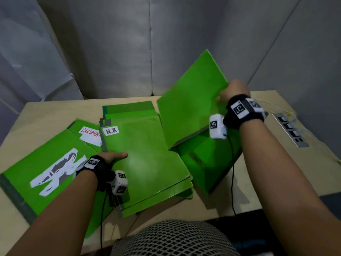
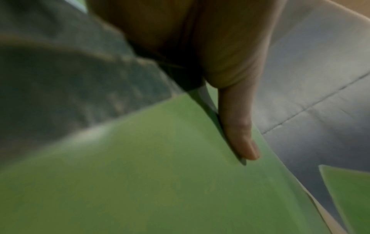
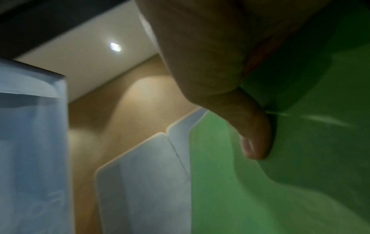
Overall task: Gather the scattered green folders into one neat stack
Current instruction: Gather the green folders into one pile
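Looks like mid-gather: the right hand [image 1: 233, 93] grips a lifted green folder [image 1: 191, 100] tilted up at center right of the frame, the left hand [image 1: 112, 156] grips the H.R folder [image 1: 145, 163] at the center pile, so next it probably needs lowering squarely on top.
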### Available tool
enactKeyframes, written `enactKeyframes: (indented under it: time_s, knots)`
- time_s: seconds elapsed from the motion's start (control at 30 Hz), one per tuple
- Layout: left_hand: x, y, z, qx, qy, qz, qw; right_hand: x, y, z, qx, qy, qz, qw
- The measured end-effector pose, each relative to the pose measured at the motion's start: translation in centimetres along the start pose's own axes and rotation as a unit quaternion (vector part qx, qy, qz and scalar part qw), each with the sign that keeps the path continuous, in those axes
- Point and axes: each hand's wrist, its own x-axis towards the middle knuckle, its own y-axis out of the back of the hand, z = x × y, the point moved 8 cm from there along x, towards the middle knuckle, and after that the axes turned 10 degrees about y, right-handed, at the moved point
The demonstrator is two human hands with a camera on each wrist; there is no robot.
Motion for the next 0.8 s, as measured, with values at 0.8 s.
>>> enactKeyframes:
  time_s: [0.8]
  knots:
    - [0.6, 0.3, -0.1, 0.008, -0.037, 0.040, 0.998, -12.5, -21.6, 2.6, 0.286, -0.201, -0.279, 0.894]
